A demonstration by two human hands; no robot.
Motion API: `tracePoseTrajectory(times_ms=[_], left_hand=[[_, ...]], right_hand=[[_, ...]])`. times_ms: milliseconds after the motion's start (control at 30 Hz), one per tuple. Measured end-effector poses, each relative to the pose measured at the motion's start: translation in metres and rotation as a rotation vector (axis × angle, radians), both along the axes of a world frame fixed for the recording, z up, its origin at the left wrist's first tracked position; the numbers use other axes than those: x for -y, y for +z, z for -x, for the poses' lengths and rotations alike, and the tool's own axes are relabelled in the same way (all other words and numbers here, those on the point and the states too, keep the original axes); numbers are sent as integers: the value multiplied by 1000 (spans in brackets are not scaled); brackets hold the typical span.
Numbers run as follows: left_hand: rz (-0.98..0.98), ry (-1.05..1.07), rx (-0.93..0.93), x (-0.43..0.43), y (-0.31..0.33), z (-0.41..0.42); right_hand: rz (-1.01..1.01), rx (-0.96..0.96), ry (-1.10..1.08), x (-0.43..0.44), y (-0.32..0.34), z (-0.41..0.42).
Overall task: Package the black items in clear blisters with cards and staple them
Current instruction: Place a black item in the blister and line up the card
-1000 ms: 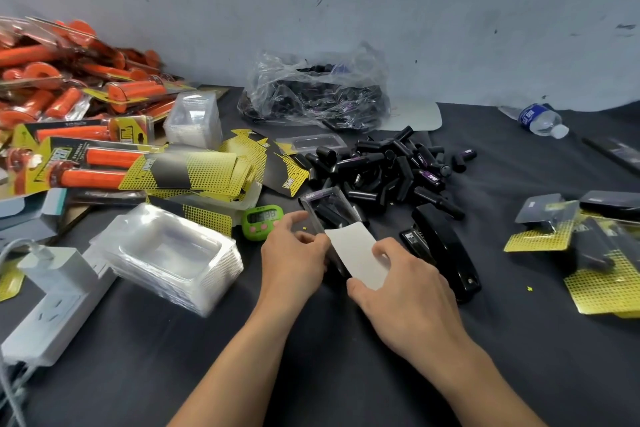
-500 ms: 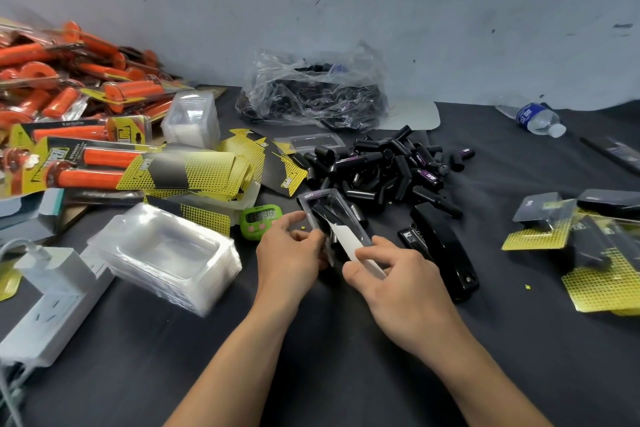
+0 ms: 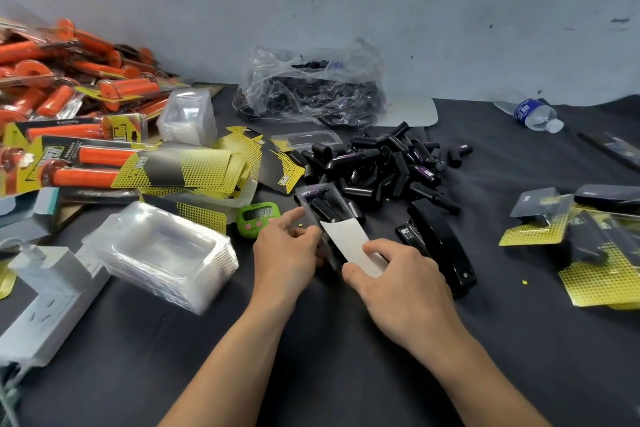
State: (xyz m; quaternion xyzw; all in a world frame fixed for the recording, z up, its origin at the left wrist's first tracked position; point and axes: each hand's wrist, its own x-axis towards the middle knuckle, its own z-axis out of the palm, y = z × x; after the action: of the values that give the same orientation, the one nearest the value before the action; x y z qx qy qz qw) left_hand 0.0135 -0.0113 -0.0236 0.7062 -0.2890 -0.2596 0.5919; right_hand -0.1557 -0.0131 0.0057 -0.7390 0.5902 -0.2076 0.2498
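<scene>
Sliding step: by my judgement the card [image 3: 349, 241] is only partly inside the blister [image 3: 313, 191]; its white near end sticks out toward the person.
Left side: the left hand [image 3: 285, 253] grasps the left edge of the blister with curled fingers.
Right side: the right hand [image 3: 398, 284] pinches the near end of the card between thumb and fingers.
Place: the black items [image 3: 323, 210] lie inside the blister, in the middle of the table, just near of the loose pile [image 3: 381, 166].
Risk for card: pushed at an angle, it can bend or catch on the blister's edge.
Risk for items: if the blister tilts, they can slip out, because no staple closes it yet.
Risk for stapler: the stapler [image 3: 440, 243] lies just right of the right hand; a wide wrist movement can knock it.
</scene>
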Motion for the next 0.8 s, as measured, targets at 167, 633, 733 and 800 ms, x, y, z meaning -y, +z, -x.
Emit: tracePoseTrajectory(times_ms=[167,633,733,800], left_hand=[[-8,-8,41,-2,3,4],[-135,15,419,-10,14,19],[-88,-33,413,-10,13,18],[-56,-47,411,-10,12,17]], right_hand=[[25,-91,26,1,-4,-2],[-79,242,99,15,-3,2],[-173,335,73,24,-4,5],[-232,405,60,28,-6,7]])
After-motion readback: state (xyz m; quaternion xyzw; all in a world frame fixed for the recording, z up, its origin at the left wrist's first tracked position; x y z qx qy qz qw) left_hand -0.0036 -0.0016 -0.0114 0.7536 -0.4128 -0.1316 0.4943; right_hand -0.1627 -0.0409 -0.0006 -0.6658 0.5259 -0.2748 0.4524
